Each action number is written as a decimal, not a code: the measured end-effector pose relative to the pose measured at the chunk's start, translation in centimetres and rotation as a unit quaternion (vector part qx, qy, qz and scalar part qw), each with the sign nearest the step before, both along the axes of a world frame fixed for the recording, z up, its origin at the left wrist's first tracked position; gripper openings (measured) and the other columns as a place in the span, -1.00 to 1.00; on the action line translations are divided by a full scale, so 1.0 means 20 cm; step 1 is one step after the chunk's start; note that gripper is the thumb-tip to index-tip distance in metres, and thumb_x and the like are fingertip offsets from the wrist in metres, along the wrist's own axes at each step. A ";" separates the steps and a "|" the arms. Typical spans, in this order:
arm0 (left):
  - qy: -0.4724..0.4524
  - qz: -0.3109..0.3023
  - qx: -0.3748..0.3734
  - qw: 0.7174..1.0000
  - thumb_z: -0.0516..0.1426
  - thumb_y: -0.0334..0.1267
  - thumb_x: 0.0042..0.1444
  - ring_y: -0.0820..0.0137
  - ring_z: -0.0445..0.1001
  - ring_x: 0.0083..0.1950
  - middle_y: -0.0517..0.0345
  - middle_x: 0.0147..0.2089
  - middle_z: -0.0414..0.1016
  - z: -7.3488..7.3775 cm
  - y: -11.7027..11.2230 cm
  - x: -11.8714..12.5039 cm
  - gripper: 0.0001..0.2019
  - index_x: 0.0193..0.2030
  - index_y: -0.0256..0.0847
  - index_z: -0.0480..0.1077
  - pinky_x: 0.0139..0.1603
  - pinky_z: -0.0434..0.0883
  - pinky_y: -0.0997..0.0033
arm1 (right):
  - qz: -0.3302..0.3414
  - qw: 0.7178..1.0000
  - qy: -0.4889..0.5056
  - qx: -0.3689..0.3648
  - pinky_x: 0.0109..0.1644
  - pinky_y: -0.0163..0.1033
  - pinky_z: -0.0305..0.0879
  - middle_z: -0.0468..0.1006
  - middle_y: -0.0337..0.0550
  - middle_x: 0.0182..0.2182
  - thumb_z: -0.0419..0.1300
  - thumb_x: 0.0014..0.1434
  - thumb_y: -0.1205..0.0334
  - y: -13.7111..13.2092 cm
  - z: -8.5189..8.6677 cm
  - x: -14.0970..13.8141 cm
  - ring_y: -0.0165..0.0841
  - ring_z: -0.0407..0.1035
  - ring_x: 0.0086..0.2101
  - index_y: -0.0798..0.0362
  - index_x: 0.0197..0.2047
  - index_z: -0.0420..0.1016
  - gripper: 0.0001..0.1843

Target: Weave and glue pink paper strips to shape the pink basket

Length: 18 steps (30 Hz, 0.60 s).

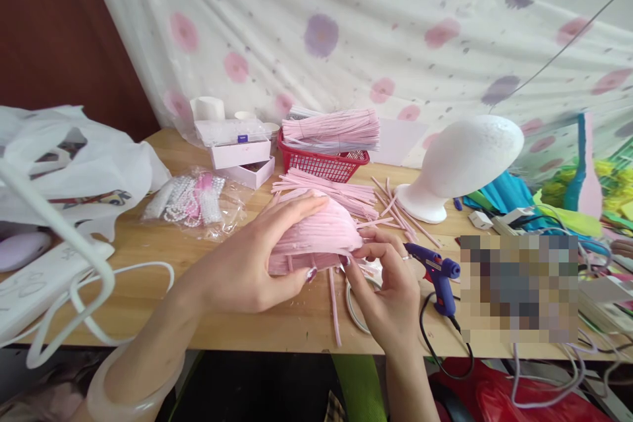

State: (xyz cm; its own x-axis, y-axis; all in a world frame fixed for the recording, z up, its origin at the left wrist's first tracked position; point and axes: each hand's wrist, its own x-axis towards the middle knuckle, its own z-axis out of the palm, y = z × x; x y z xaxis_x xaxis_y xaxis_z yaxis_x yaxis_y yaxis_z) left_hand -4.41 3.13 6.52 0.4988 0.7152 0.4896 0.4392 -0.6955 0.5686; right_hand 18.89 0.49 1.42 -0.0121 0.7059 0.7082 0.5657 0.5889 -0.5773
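Note:
A pink dome-shaped piece (321,224), built from rows of fuzzy pipe cleaners, is held just above the table. My left hand (252,257) wraps its left side, fingers over the top and thumb under the lower rim. At the right end of the rim, my right hand (388,280) pinches the edge between thumb and fingers. Whether a separate strip is between those fingertips is hidden. Loose pink pipe cleaners (341,192) lie behind the dome, and a single stem (335,310) hangs or lies below it. A blue glue gun (442,277) rests right of my right hand.
A red basket (321,165) of bundled pipe cleaners stands behind. To the right is a white foam head (459,158). Bagged beads (192,201), white boxes (240,155) and a white cable (143,267) occupy the left. A ring-shaped roll (353,306) lies under my right hand.

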 end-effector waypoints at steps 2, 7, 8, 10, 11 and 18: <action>-0.045 0.017 0.027 0.998 0.26 -0.24 0.18 0.08 0.27 0.52 0.13 0.50 0.31 0.01 -0.02 -0.02 -0.34 0.43 0.03 0.27 0.54 0.27 -0.04 | -0.005 1.000 0.003 0.009 0.05 -0.13 0.30 0.49 -0.16 -0.07 0.29 0.30 0.36 0.00 0.00 0.00 -0.25 0.40 0.01 -0.03 -0.22 0.44 -0.89; -0.239 0.174 0.089 0.951 0.22 -0.38 0.28 0.37 0.63 0.08 0.56 -0.01 0.66 -0.07 -0.19 -0.04 -0.75 -0.10 0.18 0.58 0.21 0.61 0.21 | -0.036 0.999 0.007 0.020 -0.08 -0.19 0.30 0.43 -0.17 -0.15 0.30 0.29 0.35 0.02 0.00 -0.02 -0.27 0.38 -0.08 -0.02 -0.25 0.45 -0.88; -0.242 0.175 0.065 0.952 0.25 -0.36 0.26 0.38 0.66 -0.03 0.49 -0.10 0.68 -0.11 -0.21 -0.02 -0.80 -0.15 0.13 0.57 0.02 0.68 0.28 | -0.042 0.999 0.012 0.017 -0.11 -0.20 0.30 0.42 -0.17 -0.17 0.30 0.29 0.34 0.02 -0.01 -0.02 -0.28 0.38 -0.10 -0.02 -0.26 0.46 -0.88; -0.264 0.159 -0.030 0.951 0.26 -0.24 0.27 0.31 0.69 -0.13 0.31 -0.16 0.70 -0.19 -0.23 0.05 -0.84 -0.37 -0.03 0.50 -0.09 0.71 0.20 | -0.057 0.998 0.023 0.013 -0.14 -0.22 0.30 0.40 -0.17 -0.19 0.29 0.30 0.34 0.01 -0.02 -0.04 -0.29 0.37 -0.13 -0.03 -0.26 0.46 -0.89; -0.296 0.155 -0.090 0.938 0.27 -0.15 0.27 0.24 0.70 -0.10 0.21 -0.15 0.71 -0.22 -0.22 0.10 -0.69 -0.48 -0.11 0.37 -0.04 0.71 0.12 | -0.066 0.997 0.027 0.011 -0.14 -0.22 0.30 0.40 -0.17 -0.19 0.29 0.30 0.33 0.00 -0.02 -0.05 -0.29 0.37 -0.14 -0.03 -0.27 0.46 -0.89; -0.441 0.014 -0.362 0.821 0.34 -0.08 0.14 0.20 0.66 0.05 0.04 -0.02 0.68 -0.16 -0.15 0.46 -0.68 -0.03 -0.15 0.48 0.11 0.59 0.28 | -0.023 0.997 0.061 -0.045 -0.20 -0.31 0.42 0.36 -0.10 -0.05 0.24 0.32 0.36 -0.14 -0.01 -0.13 -0.29 0.40 -0.08 -0.07 -0.13 0.47 -0.88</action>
State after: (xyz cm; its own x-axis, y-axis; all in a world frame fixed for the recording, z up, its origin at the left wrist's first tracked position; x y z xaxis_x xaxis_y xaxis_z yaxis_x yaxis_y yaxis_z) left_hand 4.85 0.13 3.27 0.1561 0.9833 0.0937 -0.3556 -0.0326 0.9341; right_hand 16.33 -2.22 1.18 0.1029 0.7639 0.6371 0.5133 0.5078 -0.6919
